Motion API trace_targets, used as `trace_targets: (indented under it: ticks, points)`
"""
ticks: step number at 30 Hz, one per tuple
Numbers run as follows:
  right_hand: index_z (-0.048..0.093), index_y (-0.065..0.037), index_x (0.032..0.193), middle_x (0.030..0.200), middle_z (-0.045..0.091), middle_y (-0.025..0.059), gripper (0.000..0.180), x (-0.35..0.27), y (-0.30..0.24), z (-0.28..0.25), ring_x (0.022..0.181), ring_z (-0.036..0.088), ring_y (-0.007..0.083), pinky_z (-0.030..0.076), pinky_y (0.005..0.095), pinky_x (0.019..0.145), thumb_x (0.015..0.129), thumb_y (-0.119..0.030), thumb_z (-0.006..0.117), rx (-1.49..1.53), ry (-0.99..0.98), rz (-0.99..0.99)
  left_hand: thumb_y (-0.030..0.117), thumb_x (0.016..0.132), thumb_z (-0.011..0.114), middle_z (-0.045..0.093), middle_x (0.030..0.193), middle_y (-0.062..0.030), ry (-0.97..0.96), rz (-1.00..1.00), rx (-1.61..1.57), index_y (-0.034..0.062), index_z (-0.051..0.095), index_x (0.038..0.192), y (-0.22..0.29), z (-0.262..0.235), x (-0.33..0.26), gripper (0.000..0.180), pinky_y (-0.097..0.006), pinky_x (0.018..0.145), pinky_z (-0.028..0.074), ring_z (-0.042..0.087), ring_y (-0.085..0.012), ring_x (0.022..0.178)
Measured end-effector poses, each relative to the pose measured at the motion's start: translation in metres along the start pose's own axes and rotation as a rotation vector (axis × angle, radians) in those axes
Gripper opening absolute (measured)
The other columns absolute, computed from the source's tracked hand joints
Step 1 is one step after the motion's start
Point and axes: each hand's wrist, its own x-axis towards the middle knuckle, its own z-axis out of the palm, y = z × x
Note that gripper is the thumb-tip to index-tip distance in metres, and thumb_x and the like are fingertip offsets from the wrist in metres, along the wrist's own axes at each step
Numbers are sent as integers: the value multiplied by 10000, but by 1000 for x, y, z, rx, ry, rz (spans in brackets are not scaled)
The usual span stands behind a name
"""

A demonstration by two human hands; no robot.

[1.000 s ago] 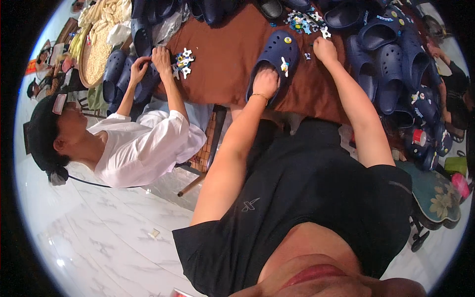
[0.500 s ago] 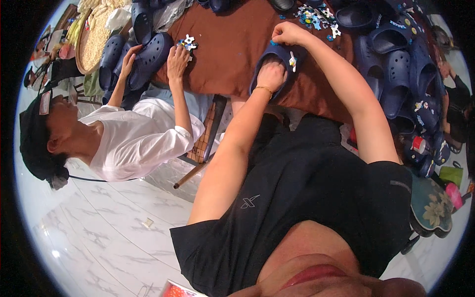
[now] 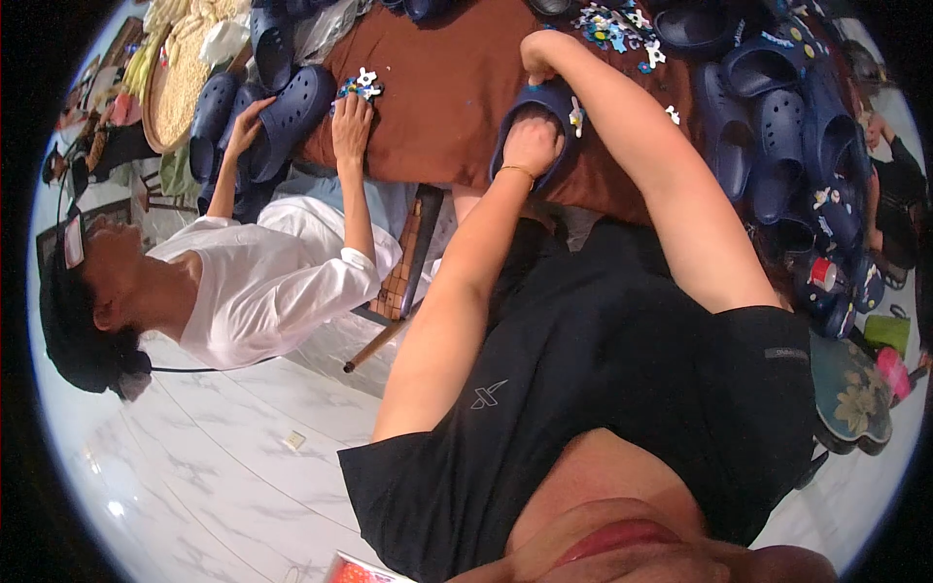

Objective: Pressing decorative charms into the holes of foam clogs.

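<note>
A dark blue clog (image 3: 550, 99) lies on the brown cloth in front of me. My left hand (image 3: 533, 144) is pushed into its opening, so the fingers are hidden inside. Bent down over the clog's toe is my right hand (image 3: 540, 54), its fingers closed together with the tips at a small blue bit there. Whatever they pinch is too small to make out. On the clog's right side sits a white and yellow charm (image 3: 576, 117).
Charms lie in a pile (image 3: 622, 27) at the far right of the brown cloth (image 3: 437, 97). Several blue clogs (image 3: 777, 146) are heaped at the right. At my left a co-worker's hand (image 3: 352, 126) rests by another charm pile (image 3: 363, 85), the other on a clog (image 3: 296, 109).
My right hand has shifted slightly left and tipped down over the clog's toe. My left hand stays inside the clog. The co-worker's head has tilted back a little.
</note>
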Motion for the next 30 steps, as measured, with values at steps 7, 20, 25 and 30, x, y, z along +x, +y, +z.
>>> trace_targets:
  ticks: [7,20,25,30]
  points:
    - [616,-111,979,1032,594,37,322,-19,-16,5,966,556,223,440,382,789,734,-320,625,193,255,125,189,690,565,543,716,-157,-82,-75,48,23,542,654,-5,-1,-3,171,-406,670,431,546,-312,712]
    - [619,-70,861,859,616,114,193,-19,69,106,814,586,254,449,338,725,728,-185,541,740,1069,-501,187,699,536,561,727,-146,-68,-48,89,26,566,663,0,-1,-7,168,-390,697,440,555,-296,735]
    - [620,-77,863,872,610,117,188,-32,113,133,831,577,265,444,345,738,744,-187,525,848,1100,-267,159,670,551,549,722,-152,-44,-22,68,27,543,653,-5,4,-5,133,-403,684,432,545,-309,728]
    - [630,-81,813,830,618,105,161,-41,179,168,807,579,285,450,363,714,737,-177,525,923,1260,85,103,631,543,533,703,-161,-72,-33,72,26,524,648,-8,0,7,81,-421,667,420,529,-334,709]
